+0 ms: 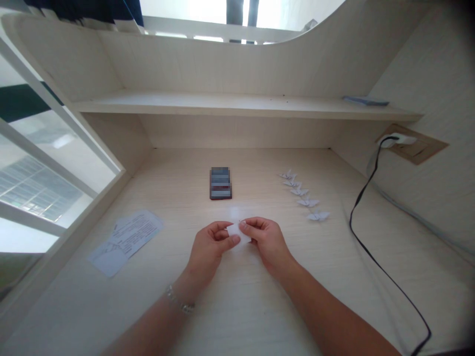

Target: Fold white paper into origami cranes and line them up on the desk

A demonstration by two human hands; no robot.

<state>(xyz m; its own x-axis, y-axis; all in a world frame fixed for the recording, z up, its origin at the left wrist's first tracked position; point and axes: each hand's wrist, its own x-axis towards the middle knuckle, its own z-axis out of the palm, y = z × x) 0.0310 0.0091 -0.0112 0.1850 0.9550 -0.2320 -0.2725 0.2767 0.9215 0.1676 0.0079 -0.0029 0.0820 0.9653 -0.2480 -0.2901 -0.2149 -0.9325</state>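
A small white piece of paper (238, 232) is held between my two hands above the middle of the desk. My left hand (212, 244) pinches its left side, the thumb lying on the near face. At the upper right, the thumb and fingers of my right hand (266, 242) grip the same paper. My fingers cover part of it, so its folds cannot be made out. Off to the right, several folded white paper cranes (308, 202) stand in a slanting row on the desk, apart from my hands.
A phone (220, 183) lies beyond my hands. Printed and blank paper sheets (128, 242) overlap at the left. A black cable (361, 198) runs from the wall socket (417, 146) down the right side. A shelf (241, 104) spans the back, with a flat bluish item (365, 101) on it.
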